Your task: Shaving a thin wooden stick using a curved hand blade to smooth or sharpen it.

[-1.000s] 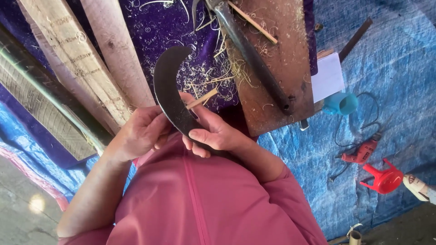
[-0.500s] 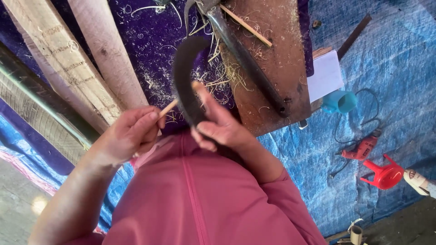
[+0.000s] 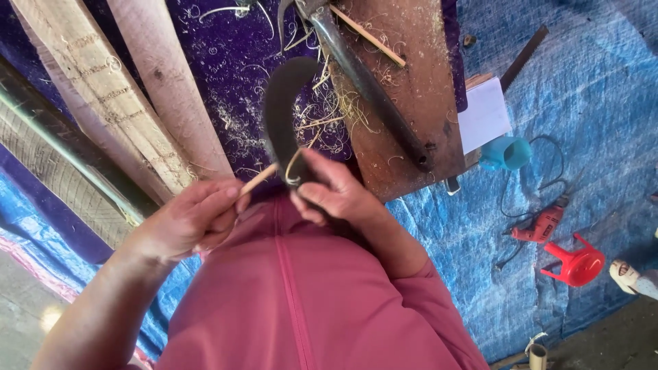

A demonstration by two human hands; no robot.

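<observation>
My right hand [image 3: 332, 195] grips the handle end of a dark curved knife [image 3: 281, 113], its blade arching up and to the right over the purple cloth [image 3: 226, 62]. My left hand [image 3: 192, 219] pinches a thin wooden stick [image 3: 259, 180] whose tip meets the blade near my right thumb. A thin curled shaving [image 3: 293, 168] hangs off the stick at the blade. Both hands sit just above my pink-shirted chest.
Pale wood shavings [image 3: 329, 116] lie scattered on the cloth. A brown wooden board [image 3: 418, 89] carries a long dark metal tool [image 3: 370, 82] and another stick [image 3: 367, 35]. Wooden planks [image 3: 103, 96] lean at left. On the blue tarp [image 3: 582, 103]: a red drill [image 3: 545, 225], a red stool [image 3: 576, 262], a blue cup [image 3: 506, 152].
The knife has swung from pointing left to arching upward and right. My left hand has drawn back to the left, pulling the stick along the blade, and a curl has peeled off.
</observation>
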